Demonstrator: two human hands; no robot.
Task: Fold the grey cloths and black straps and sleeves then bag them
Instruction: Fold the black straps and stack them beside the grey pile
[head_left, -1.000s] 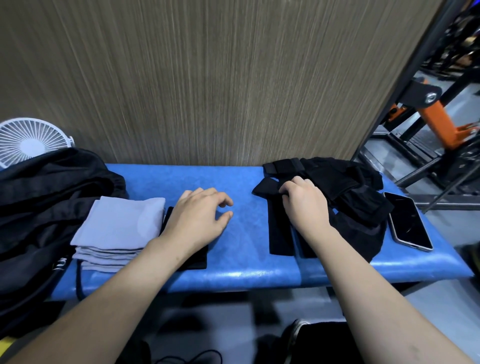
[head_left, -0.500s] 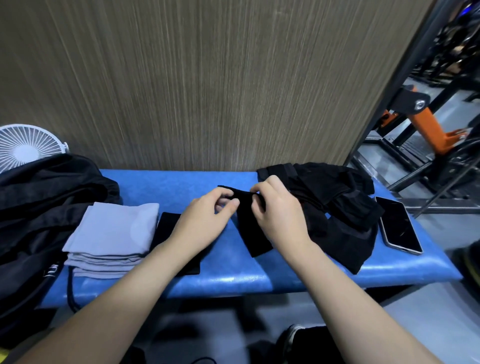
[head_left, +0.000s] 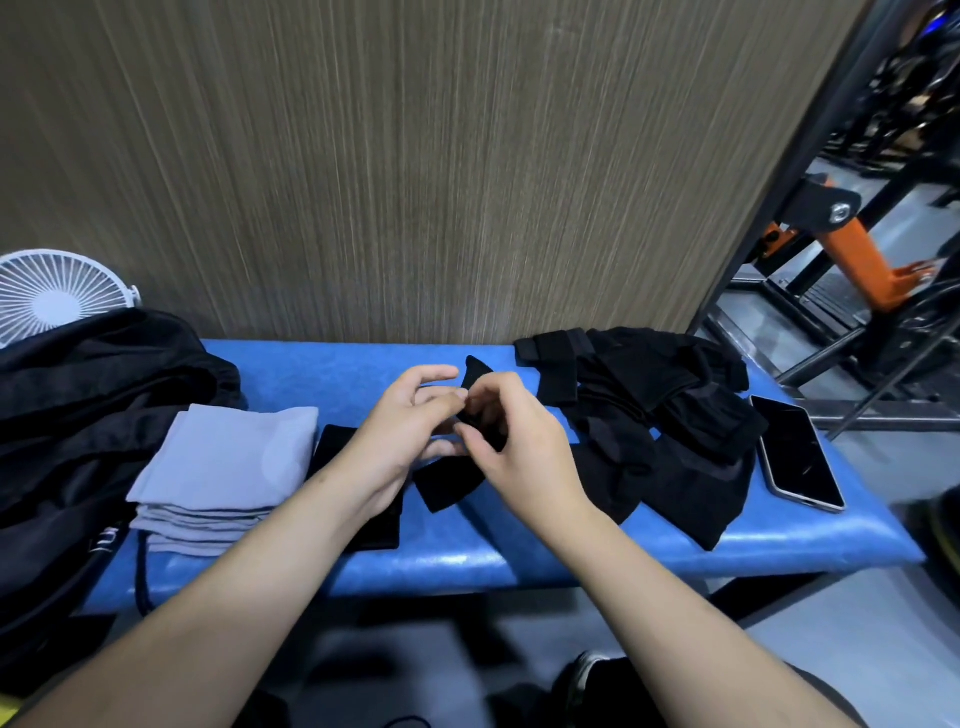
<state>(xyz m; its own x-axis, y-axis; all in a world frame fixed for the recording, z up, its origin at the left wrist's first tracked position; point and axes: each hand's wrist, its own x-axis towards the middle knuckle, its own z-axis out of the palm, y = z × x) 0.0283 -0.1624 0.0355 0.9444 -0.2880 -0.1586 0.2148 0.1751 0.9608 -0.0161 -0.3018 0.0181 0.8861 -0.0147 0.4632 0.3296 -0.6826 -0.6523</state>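
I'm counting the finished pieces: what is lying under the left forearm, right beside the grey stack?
A flat black folded piece lies on the blue bench beside the grey cloths. The left forearm covers its middle, so how many layers cannot be told.

A single head-worn camera looked forward and down, close over the blue bench (head_left: 519, 564), facing the wood-grain wall (head_left: 415, 182).

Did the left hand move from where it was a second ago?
Yes. The left hand left the folded black cloth beside the grey cloth stack, moving right to pinch the black strap.
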